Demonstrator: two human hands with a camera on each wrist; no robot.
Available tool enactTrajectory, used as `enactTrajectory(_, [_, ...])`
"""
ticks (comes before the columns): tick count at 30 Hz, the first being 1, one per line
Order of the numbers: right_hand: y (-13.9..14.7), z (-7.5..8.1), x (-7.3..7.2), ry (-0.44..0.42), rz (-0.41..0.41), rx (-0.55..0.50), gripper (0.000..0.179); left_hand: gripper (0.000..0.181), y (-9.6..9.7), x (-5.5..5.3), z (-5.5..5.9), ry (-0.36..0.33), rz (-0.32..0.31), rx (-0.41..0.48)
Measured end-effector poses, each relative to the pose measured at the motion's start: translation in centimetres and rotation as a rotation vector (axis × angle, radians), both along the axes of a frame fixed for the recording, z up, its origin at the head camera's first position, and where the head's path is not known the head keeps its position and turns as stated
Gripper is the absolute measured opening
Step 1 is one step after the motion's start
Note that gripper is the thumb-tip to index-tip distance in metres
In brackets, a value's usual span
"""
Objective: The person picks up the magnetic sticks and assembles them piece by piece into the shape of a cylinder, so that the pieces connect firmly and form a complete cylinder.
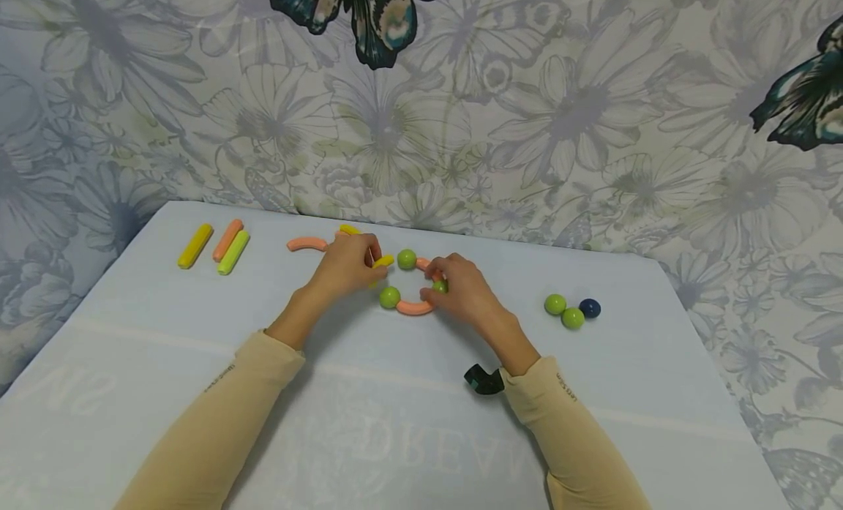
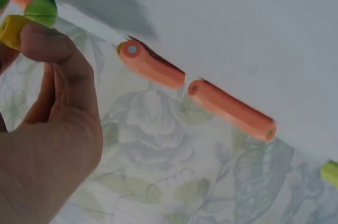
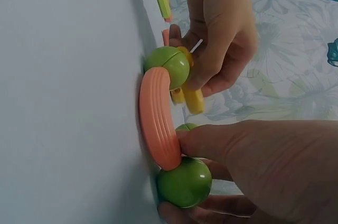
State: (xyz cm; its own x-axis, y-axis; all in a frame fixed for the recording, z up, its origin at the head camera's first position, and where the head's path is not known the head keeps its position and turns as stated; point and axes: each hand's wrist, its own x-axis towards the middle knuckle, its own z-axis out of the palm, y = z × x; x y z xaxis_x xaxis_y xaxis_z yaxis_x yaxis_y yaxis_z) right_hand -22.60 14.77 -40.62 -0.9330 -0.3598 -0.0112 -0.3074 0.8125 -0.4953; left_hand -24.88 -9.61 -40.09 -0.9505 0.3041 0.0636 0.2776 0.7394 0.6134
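Observation:
A ring of green balls and orange curved rods lies mid-table, its near orange curved rod (image 1: 415, 308) joining two balls. My left hand (image 1: 345, 263) pinches a yellow rod (image 3: 194, 100) between thumb and fingers, beside the ring's far-left ball (image 1: 407, 259) and near-left ball (image 1: 390, 298). On the ring's right side, my right hand (image 1: 467, 287) grips a green ball (image 3: 185, 183), its thumb against the end of the orange curved rod. Another orange curved rod (image 1: 306, 244) and a yellow piece (image 1: 350, 230) lie behind my left hand, partly hidden by it.
At the back left lie a yellow rod (image 1: 195, 246), an orange rod (image 1: 227, 240) and a lime rod (image 1: 233, 252). Two green balls (image 1: 555, 304) and a dark blue ball (image 1: 590, 309) sit at the right. A patterned wall (image 1: 421, 151) stands behind the table.

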Motion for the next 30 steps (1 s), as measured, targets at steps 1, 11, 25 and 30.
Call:
enactTrajectory(1, [-0.1, 0.0, 0.0, 0.001, 0.005, 0.000, 0.030, 0.018, 0.2, 0.1, -0.1, -0.009, -0.003, -0.002])
enactTrajectory(11, [-0.7, 0.6, 0.8, -0.024, 0.047, 0.024, 0.031, 0.016, 1.1, 0.6, -0.6, -0.058, 0.007, -0.026])
enactTrajectory(25, [0.1, 0.2, 0.4, 0.019, -0.097, -0.121, 0.036, 0.017, 1.5, 0.2, -1.1, 0.014, -0.165, -0.001])
enactTrajectory(30, [0.9, -1.0, -0.6, -0.010, -0.024, -0.237, 0.049, 0.018, 1.8, 0.4, -1.0, 0.009, -0.195, 0.032])
